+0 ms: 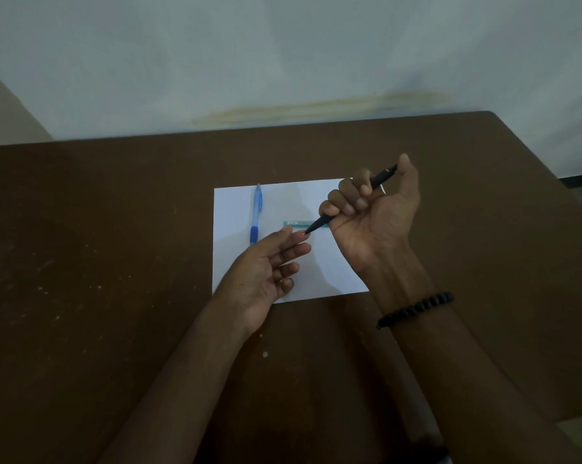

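The small teal case (298,223) bears pale writing too blurred for us to read. Our right hand (373,212), palm up, has its fingers curled tight round the black pen (319,224), whose point slants down toward our left hand (266,276). That one lies palm up, fingers loosely spread, holding nothing, forefinger at the pen's point; touching or not, we cannot tell. The case lies just beyond that point on white paper (333,272), a blue pen (256,216) beyond the left fingers; a bead bracelet (416,308) rings the right wrist
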